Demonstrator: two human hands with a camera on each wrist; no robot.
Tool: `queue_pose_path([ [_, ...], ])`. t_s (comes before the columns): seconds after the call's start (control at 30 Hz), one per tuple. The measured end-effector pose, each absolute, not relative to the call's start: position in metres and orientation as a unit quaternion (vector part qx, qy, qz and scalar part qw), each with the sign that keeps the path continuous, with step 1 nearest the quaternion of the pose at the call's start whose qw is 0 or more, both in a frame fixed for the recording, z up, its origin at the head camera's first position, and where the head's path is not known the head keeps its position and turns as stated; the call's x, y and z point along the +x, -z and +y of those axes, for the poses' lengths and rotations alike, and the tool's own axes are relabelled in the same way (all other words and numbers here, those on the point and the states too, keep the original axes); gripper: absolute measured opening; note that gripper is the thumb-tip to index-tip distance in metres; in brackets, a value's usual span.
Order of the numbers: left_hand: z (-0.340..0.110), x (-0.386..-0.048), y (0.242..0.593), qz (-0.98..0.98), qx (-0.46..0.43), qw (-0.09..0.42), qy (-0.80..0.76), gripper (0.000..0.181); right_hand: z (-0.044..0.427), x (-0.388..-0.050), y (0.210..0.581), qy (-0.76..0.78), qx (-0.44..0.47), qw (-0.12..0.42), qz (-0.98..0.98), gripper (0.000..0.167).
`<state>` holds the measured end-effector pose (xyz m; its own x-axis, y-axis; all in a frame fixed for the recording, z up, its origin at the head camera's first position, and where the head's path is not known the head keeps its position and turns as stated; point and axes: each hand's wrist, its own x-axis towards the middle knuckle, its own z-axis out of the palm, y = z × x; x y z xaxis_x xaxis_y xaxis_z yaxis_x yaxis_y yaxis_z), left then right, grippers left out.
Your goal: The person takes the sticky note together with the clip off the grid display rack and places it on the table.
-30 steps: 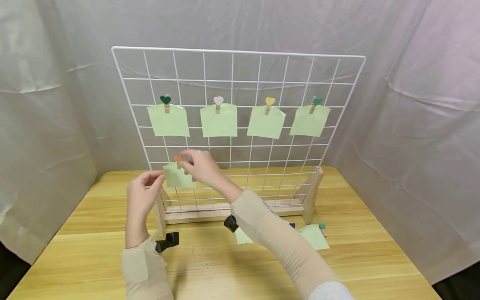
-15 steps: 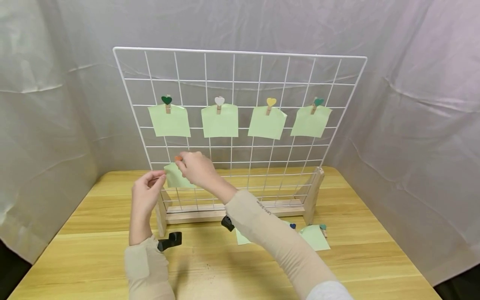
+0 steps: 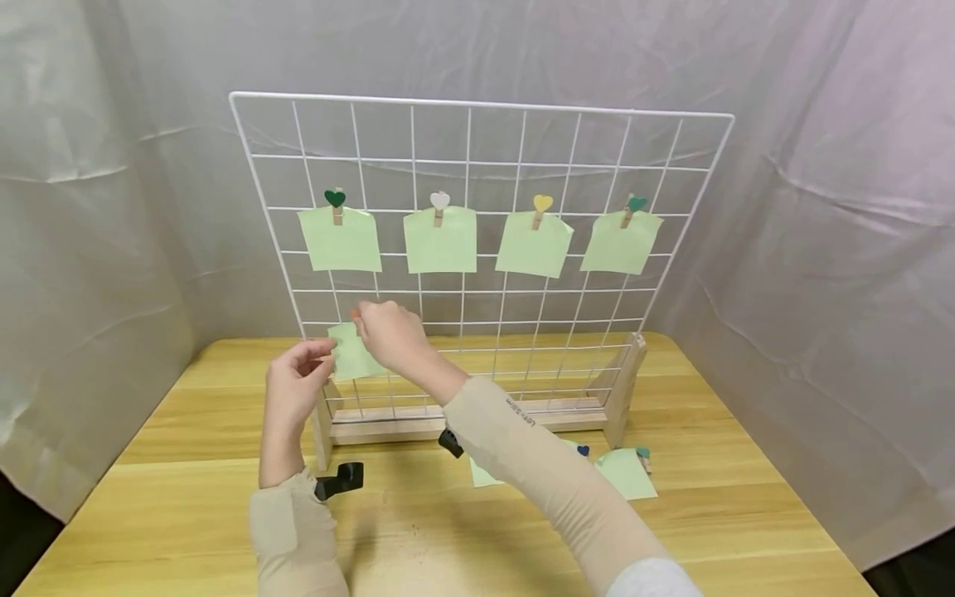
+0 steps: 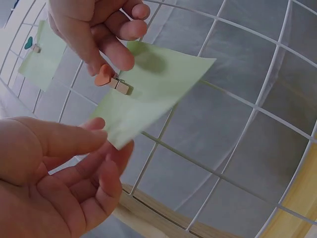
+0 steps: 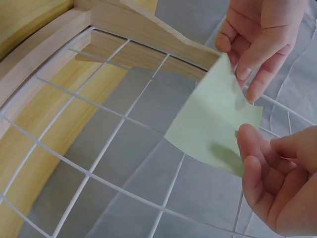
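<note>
A pale green paper note (image 3: 349, 355) hangs in front of the lower left of the white wire grid (image 3: 462, 133). My left hand (image 3: 291, 388) pinches its left edge, thumb in front and fingers behind, as the left wrist view shows. Over the top edge of the note sits a small wooden clothespin with an orange heart (image 4: 103, 76). My right hand (image 3: 399, 338) pinches this clothespin by the heart end, covering most of it in the head view. Whether the clothespin also bites a grid wire, I cannot tell.
Higher up, several green notes (image 3: 438, 249) hang in a row from heart clothespins. The grid stands in a wooden base (image 3: 395, 430) on the wooden table (image 3: 179, 481). At right on the table lie another note (image 3: 628, 474) and a teal-heart clothespin (image 3: 643, 454).
My right fingers have closed in over the orange-heart clothespin, hiding more of it. My left hand has shifted slightly right along the note's edge.
</note>
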<state>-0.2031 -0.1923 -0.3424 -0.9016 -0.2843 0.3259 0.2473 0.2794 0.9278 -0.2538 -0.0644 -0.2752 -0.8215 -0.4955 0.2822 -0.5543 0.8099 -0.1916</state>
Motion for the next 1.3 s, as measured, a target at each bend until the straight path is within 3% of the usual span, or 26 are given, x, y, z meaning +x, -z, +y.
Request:
queue_pose_path([
  [0.8, -0.1902, -0.2046, 0.3379, -0.794, 0.040, 0.209, 0.570, 0.024, -0.0629, -0.2571, 0.2778, -0.075, 0.300, 0.162, -0.937, 0.010],
  [1.3, -0.1907, -0.2041, 0.3383, -0.799, 0.050, 0.212, 0.561, 0.023, -0.0591, -0.2573, 0.2828, -0.057, 0.332, 0.200, -0.920, 0.019],
])
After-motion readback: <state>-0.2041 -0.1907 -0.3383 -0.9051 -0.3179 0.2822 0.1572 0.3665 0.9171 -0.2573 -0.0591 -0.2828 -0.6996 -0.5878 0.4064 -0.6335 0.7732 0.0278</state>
